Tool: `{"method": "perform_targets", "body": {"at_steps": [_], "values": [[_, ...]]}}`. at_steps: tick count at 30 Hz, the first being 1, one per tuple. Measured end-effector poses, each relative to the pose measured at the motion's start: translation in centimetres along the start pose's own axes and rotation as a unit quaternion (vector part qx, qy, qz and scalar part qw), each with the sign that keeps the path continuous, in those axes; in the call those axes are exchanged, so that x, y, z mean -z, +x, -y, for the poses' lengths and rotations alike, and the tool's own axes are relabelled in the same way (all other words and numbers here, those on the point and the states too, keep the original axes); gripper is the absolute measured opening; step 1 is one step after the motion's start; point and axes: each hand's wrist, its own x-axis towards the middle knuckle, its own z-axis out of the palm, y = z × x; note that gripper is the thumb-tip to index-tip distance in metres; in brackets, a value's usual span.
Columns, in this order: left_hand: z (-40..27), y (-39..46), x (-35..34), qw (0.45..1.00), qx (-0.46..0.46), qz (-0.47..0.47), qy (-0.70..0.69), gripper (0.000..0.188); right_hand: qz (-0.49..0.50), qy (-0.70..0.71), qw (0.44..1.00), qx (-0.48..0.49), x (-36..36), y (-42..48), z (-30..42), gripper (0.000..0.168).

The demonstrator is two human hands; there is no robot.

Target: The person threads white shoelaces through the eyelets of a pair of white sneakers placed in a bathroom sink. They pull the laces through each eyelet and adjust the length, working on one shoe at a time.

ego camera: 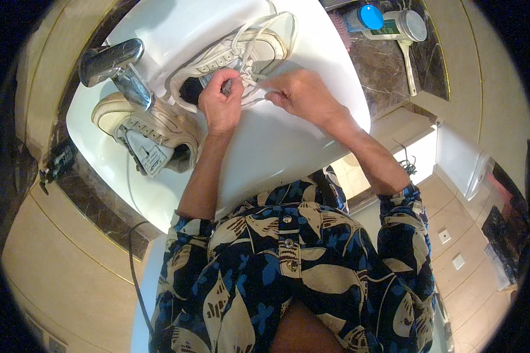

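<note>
A cream-white sneaker (269, 46) lies in the white washbasin (282, 145), its toe pointing to the upper right. Its pale shoelace (244, 49) is partly out of the eyelets and loops over the toe. Above the shoe's opening, my left hand (221, 99) pinches the lace by the tongue. My right hand (302, 95) is at the shoe's near side, fingers curled on a stretch of the same lace; its fingertips are slightly blurred. The second sneaker (152, 134) rests on the basin's left side, without a lace in its visible eyelets, its printed tongue showing.
A chrome faucet (110, 61) juts over the second sneaker. On the brown marble counter (375, 70) at right are a blue-lidded jar (370, 17), a silver-lidded jar (413, 25) and a pale-handled brush (408, 70). A dark pump bottle (62, 159) stands at left. A dark cable (134, 269) hangs beside my left arm.
</note>
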Motion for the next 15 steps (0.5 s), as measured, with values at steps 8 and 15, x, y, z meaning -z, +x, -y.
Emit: {"method": "perform_targets", "body": {"at_steps": [8,15], "values": [[0.9,0.2,0.0,0.999,0.006,0.023,-0.035,0.009,-0.080,-0.087,0.991,-0.067,-2.7,2.2,1.8,0.012],[0.4,0.2,-0.4,0.999,-0.027,-0.020,-0.032,0.010,0.103,0.019,0.993,-0.049,-2.2,0.8,1.6,0.005]]}}
